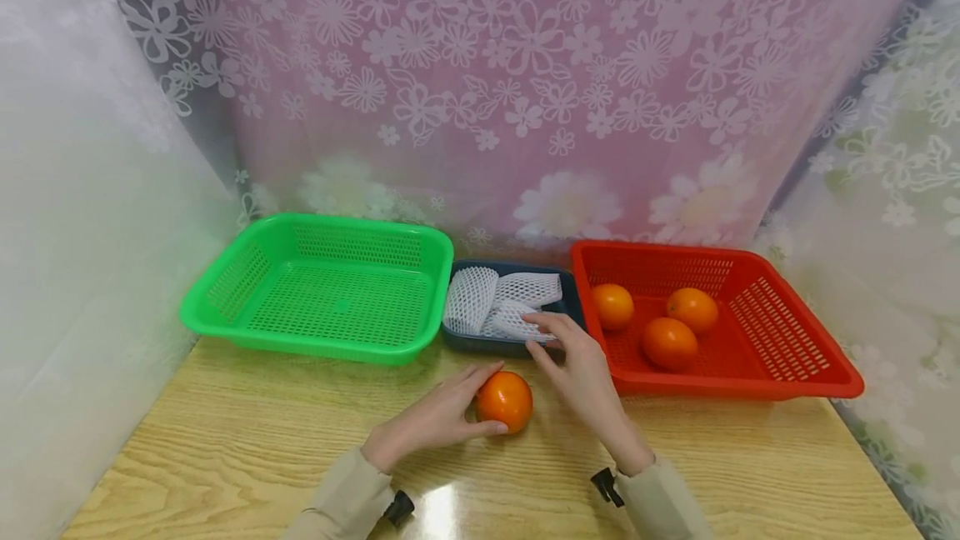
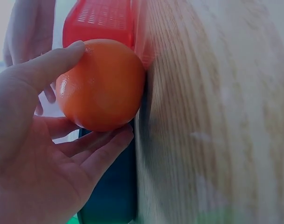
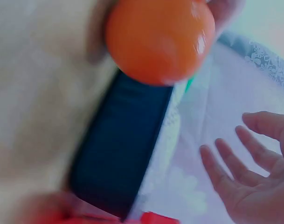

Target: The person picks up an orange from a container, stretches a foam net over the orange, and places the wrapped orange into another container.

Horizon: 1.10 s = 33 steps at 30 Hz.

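Note:
On the wooden table, an orange (image 1: 506,401) sits between the thumb and fingers of my left hand (image 1: 438,413), which grips it from the left. The left wrist view shows the thumb on one side of the orange (image 2: 102,86) and the fingertips curved against the other. My right hand (image 1: 583,369) reaches over the front edge of a dark blue tray (image 1: 480,343), close above white foam fruit nets (image 1: 471,298) lying inside. Its fingers (image 3: 246,172) are spread with nothing between them in the right wrist view.
A green plastic basket (image 1: 322,345) stands left of the tray. To the right, a red basket (image 1: 720,385) holds three oranges (image 1: 670,344). Flowered cloth (image 1: 450,90) hangs behind and along both sides of the wooden table (image 1: 240,440).

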Each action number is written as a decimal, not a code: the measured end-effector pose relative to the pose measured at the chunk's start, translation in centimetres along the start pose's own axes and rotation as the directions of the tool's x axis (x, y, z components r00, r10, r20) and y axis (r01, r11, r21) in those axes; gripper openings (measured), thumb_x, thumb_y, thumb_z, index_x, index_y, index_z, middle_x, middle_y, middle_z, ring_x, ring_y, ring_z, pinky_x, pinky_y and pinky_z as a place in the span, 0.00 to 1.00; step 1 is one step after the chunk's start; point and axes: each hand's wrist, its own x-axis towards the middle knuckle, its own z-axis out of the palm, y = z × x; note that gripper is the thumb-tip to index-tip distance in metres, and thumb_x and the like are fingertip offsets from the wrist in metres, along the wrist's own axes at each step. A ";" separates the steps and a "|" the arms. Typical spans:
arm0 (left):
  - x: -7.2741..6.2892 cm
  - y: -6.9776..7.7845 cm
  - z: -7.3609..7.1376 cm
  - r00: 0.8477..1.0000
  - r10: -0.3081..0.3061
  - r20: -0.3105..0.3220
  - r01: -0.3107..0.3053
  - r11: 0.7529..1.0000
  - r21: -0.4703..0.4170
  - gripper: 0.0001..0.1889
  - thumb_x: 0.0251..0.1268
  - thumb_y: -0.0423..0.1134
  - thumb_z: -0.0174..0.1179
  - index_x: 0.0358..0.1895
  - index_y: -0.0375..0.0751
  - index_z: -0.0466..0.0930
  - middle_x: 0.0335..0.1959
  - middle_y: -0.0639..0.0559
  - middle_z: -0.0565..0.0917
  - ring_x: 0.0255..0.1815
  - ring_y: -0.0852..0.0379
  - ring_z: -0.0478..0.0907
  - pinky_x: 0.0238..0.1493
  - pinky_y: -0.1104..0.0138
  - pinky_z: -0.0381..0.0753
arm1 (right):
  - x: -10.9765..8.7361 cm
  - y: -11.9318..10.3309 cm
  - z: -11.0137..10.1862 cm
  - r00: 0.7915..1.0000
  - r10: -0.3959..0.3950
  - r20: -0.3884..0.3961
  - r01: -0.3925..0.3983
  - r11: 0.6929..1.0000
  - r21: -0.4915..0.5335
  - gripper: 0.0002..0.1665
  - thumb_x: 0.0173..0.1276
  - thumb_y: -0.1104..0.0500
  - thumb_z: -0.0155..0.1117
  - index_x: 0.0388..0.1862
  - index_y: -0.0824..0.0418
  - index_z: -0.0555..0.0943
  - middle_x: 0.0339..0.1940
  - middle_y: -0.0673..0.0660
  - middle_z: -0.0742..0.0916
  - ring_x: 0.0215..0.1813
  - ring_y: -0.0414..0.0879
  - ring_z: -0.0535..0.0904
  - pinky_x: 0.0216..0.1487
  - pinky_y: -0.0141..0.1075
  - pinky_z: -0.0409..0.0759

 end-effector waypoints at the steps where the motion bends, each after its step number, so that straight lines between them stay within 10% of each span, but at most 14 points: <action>1: 0.0 0.0 0.0 1.000 0.005 0.000 -0.005 1.000 0.002 0.43 0.67 0.57 0.66 0.78 0.41 0.60 0.72 0.39 0.70 0.68 0.44 0.73 0.66 0.48 0.74 | 0.5 -0.1 0.0 1.000 0.002 -0.008 -0.002 0.999 -0.044 0.23 0.65 0.63 0.74 0.59 0.57 0.83 0.57 0.58 0.85 0.51 0.55 0.84 0.51 0.48 0.86; 17: -0.1 0.0 0.4 0.999 0.038 0.004 -0.038 0.999 -0.001 0.43 0.67 0.55 0.67 0.78 0.39 0.59 0.73 0.40 0.69 0.70 0.44 0.71 0.69 0.49 0.72 | 3.0 1.9 2.7 0.993 0.080 0.092 -0.033 0.901 -0.433 0.27 0.63 0.63 0.75 0.61 0.61 0.82 0.55 0.64 0.85 0.50 0.61 0.83 0.53 0.52 0.84; 33: 0.1 0.2 -0.3 1.000 0.009 -0.021 -0.010 0.999 -0.049 0.43 0.68 0.59 0.64 0.79 0.43 0.60 0.73 0.44 0.69 0.67 0.47 0.74 0.65 0.51 0.77 | 2.7 1.1 0.2 0.991 0.036 -0.127 -0.057 0.984 -0.166 0.15 0.64 0.65 0.74 0.50 0.59 0.86 0.46 0.60 0.90 0.41 0.55 0.88 0.44 0.48 0.87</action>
